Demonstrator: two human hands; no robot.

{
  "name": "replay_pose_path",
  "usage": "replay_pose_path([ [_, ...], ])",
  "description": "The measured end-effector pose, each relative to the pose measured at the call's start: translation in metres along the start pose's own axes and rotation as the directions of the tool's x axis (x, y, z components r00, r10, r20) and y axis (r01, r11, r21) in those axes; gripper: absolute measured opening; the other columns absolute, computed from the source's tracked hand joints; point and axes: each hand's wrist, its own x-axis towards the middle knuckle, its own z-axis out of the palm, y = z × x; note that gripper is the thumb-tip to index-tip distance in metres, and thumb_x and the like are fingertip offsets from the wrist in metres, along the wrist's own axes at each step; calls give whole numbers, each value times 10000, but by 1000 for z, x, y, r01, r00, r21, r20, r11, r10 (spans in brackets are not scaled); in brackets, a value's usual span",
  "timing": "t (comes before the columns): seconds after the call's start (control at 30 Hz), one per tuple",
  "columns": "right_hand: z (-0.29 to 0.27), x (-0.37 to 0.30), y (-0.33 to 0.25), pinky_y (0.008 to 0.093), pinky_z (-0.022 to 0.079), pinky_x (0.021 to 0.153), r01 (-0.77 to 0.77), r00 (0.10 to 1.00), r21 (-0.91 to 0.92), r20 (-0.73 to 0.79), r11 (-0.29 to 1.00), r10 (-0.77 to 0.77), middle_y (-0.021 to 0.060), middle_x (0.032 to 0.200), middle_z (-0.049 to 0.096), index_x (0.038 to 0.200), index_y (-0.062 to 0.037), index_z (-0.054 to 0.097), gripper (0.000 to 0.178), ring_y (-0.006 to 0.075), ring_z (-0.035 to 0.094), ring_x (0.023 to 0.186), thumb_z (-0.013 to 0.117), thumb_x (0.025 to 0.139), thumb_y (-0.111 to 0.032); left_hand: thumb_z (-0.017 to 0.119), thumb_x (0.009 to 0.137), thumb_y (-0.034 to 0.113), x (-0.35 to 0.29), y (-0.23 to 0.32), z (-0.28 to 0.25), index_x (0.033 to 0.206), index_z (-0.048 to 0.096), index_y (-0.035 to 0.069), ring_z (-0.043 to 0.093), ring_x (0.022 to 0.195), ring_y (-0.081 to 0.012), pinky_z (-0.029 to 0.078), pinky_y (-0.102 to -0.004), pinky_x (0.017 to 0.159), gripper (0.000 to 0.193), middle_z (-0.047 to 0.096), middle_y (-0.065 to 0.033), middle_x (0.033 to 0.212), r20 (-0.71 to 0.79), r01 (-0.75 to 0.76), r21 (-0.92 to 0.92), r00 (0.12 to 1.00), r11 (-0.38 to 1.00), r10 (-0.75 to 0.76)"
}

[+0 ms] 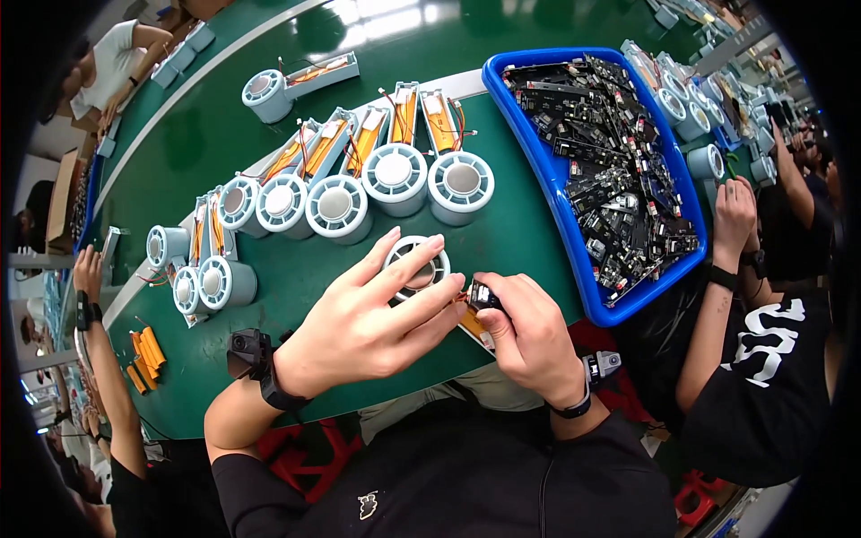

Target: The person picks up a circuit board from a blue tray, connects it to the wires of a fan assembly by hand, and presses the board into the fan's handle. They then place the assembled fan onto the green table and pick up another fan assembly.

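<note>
My left hand (377,314) lies over the round head of a pale blue fan-shaped housing (421,277), its fingers spread across and around the rim. The housing's handle points toward my right hand, with an orange battery (473,325) partly showing in it. My right hand (534,336) pinches a small black circuit board (483,293) with a white part, close to the wires at the joint of head and handle. My left fingertips are near this board. My fingers hide most of the handle.
A blue tray (574,260) heaped with black circuit boards stands to the right. Several similar housings (339,208) with batteries lie in rows ahead and left; one housing (267,96) lies farther off. Loose orange batteries (146,359) lie at left. Co-workers sit on both sides.
</note>
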Motion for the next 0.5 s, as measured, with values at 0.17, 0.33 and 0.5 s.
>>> replay_pose_path([
  [0.17, -4, 7, 3, 425, 515, 746, -13, 999, 23, 38, 1000, 13, 191, 955, 680, 1227, 83, 631, 310, 371, 637, 819, 614, 1039, -163, 794, 757, 137, 0, 1, 4, 1025, 809, 123, 667, 1236, -397, 588, -577, 997, 269, 690, -75, 1249, -4, 14, 52, 1000, 999, -14],
  [0.33, 2, 7, 3, 419, 514, 722, -4, 1000, -1, 12, 1000, 4, 190, 941, 683, 1219, 83, 645, 311, 359, 636, 803, 620, 1037, -168, 790, 760, 117, 0, 2, 1, 1007, 799, 59, 649, 1262, -401, 565, -595, 1028, 254, 671, -84, 1293, 34, 46, 87, 998, 995, -49],
  [0.5, 4, 8, 2, 408, 518, 707, 53, 998, 9, -20, 999, -53, 185, 934, 695, 1211, 75, 664, 322, 338, 645, 803, 704, 968, -133, 784, 764, 89, 8, 14, 1, 986, 787, 10, 626, 1290, -418, 541, -618, 1050, 236, 643, -112, 1355, 88, 128, 71, 987, 989, -134],
])
